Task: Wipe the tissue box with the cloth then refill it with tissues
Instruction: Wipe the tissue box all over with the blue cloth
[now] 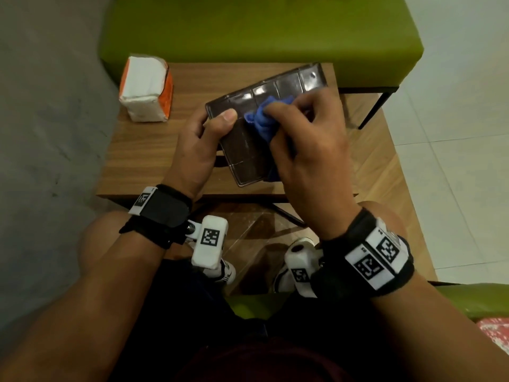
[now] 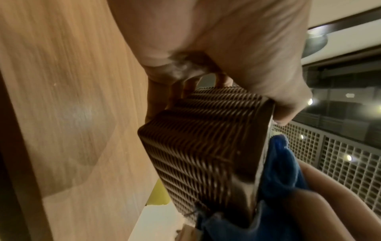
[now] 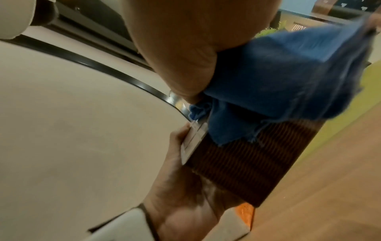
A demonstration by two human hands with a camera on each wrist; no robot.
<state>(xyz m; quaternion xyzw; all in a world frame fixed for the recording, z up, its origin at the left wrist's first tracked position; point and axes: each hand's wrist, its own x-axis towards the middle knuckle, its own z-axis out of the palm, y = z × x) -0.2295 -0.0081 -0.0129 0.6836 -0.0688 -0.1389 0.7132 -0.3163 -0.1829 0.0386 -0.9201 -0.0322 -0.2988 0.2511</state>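
My left hand (image 1: pixel 197 150) grips the near left edge of the dark brown tissue box (image 1: pixel 242 150), thumb on its glossy face, fingers (image 2: pixel 156 101) curled round behind. My right hand (image 1: pixel 308 150) clenches the bunched blue cloth (image 1: pixel 261 122) and presses it onto that face, just right of my left thumb. The box seems lifted off the tabletop (image 1: pixel 154 150), though blur makes that unsure. Beyond my left fingers stands the white-and-orange tissue pack (image 1: pixel 146 89).

Both forearms reach forward from the lap, each wrist wearing a black strap. The left hand (image 1: pixel 197 146) curls round the box (image 1: pixel 248 150) edge, thumb on top. The right hand (image 1: pixel 311 150) bunches the cloth (image 1: pixel 261 121) in curled fingers, knuckles up.
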